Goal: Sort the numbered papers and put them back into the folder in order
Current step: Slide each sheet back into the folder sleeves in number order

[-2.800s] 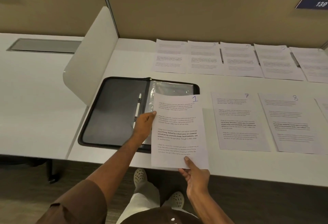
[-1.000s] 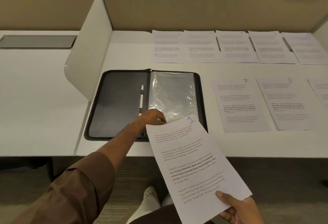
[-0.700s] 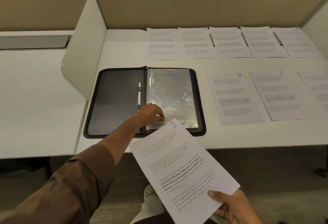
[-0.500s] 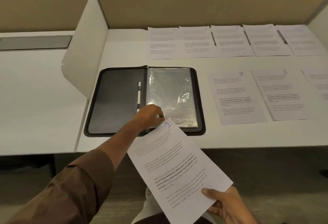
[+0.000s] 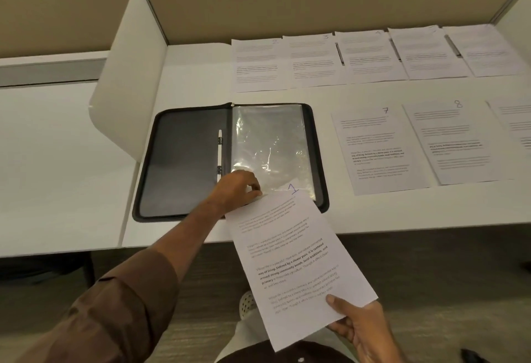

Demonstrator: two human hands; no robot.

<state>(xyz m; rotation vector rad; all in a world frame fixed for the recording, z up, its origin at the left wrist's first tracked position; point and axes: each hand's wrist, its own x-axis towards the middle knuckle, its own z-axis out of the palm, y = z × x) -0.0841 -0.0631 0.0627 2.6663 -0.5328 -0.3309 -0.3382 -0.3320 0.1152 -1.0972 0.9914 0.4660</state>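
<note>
The black zip folder (image 5: 178, 161) lies open on the white desk, with a clear plastic sleeve (image 5: 270, 144) on its right half. My left hand (image 5: 238, 187) has its fingers curled at the sleeve's lower left edge and pinches it. My right hand (image 5: 359, 325) grips the bottom corner of the paper numbered 1 (image 5: 293, 262). This paper is tilted, and its top edge reaches the sleeve's lower edge beside my left fingers. Papers 7 (image 5: 376, 150) and 8 (image 5: 457, 141) lie flat to the right of the folder.
Several more numbered papers (image 5: 313, 60) lie in a row along the back of the desk under the beige partition. Another sheet (image 5: 517, 127) is cut off at the right edge. A white divider panel (image 5: 126, 81) stands left of the folder. A pen (image 5: 219, 150) sits in the folder's spine.
Both hands first held paper 1 over the folder. My left hand let go and took the sleeve's lower edge. My right hand has since moved the paper's top edge up to the sleeve.
</note>
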